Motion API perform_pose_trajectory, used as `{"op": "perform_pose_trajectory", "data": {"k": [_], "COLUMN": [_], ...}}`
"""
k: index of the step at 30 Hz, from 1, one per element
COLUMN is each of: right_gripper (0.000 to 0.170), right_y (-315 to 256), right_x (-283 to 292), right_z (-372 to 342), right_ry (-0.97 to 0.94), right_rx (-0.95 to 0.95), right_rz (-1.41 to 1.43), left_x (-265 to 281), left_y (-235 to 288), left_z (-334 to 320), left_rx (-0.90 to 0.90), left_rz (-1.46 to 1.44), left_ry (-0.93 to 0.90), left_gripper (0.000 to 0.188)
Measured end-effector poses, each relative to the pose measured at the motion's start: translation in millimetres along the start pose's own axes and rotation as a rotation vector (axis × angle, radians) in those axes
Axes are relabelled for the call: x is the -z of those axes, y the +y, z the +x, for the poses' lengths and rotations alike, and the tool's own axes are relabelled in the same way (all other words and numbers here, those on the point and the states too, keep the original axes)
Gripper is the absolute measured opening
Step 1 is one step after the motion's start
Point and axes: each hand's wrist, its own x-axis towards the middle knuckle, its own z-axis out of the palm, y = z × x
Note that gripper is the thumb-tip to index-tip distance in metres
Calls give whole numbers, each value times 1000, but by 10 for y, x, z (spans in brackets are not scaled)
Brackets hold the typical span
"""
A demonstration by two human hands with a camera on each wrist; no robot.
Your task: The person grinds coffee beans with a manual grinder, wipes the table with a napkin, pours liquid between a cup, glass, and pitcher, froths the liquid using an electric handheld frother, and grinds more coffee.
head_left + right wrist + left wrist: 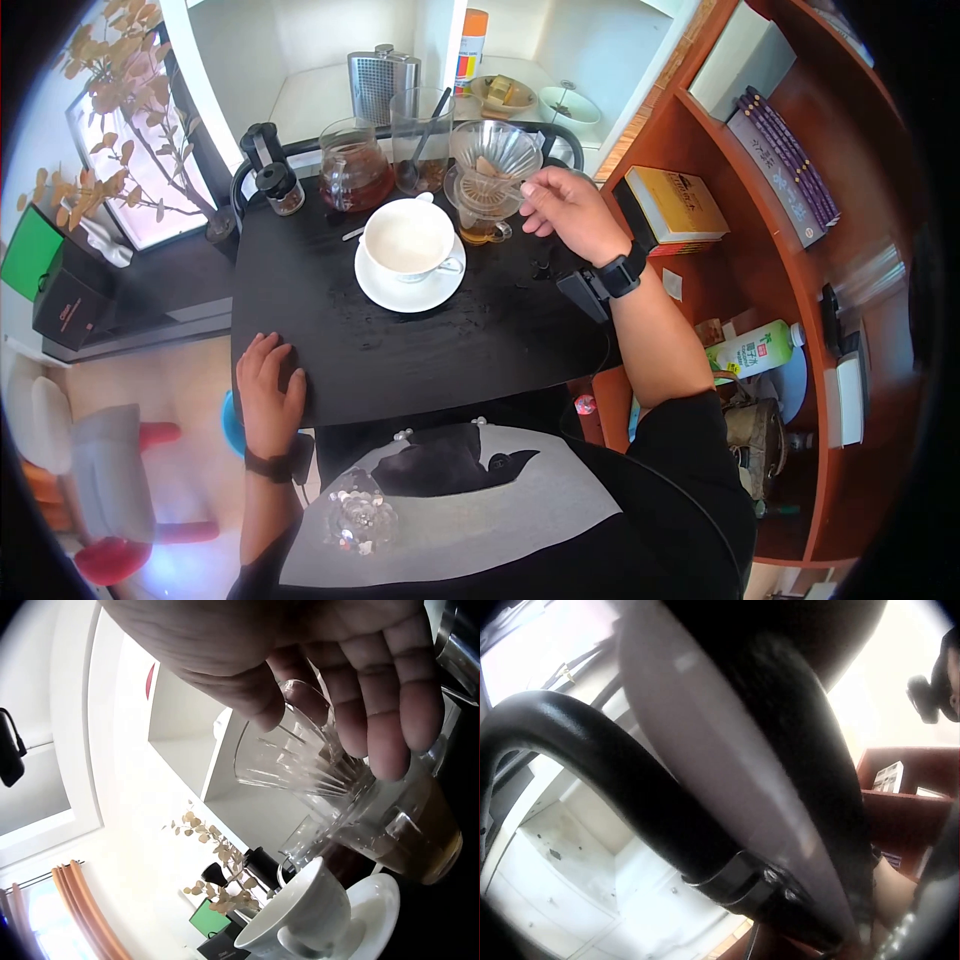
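Observation:
My right hand (572,212) is at the side of a clear ribbed glass coffee dripper (497,150), thumb and index finger pinching at its edge, the other fingers loosely extended. The dripper sits over a small glass server (424,832) with brown liquid; a brownish piece shows inside the dripper. Left of it a white cup (408,238) stands on a white saucer (410,296). My left hand (268,390) rests flat on the table's left front edge, fingers straight. The left wrist view shows a curved black rail (630,780) but not the hand's fingers.
Behind the cup stand a glass pot (355,175) of reddish-brown liquid, a tall glass (420,135) with a dark stick, and a small jar (281,190). A black rail edges the black table (400,370). A brown bookshelf (740,270) rises at the right, white shelves behind.

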Motion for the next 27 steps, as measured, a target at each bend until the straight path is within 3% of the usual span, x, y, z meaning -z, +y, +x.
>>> {"op": "perform_pose_trajectory", "data": {"k": [6,12,18,27], "right_gripper": [21,22,23,22], "right_y": [-47,-198,-107,-10], "right_x": [40,104,117,162], "right_z": [40,52,95,349], "right_ry": [100,165,78,209], "right_rx": [17,99,45,35], "right_rz": [211,272,247,345], "left_x": [8,6,17,21], "left_y": [-11,-12,-6,-2], "left_z": [4,20,19,19], "left_rx": [-6,0,8,9], "left_rz": [-6,-8,-12,-18], "left_ry": [-3,-15,-12,-15], "left_gripper": [31,30,30,30]}}
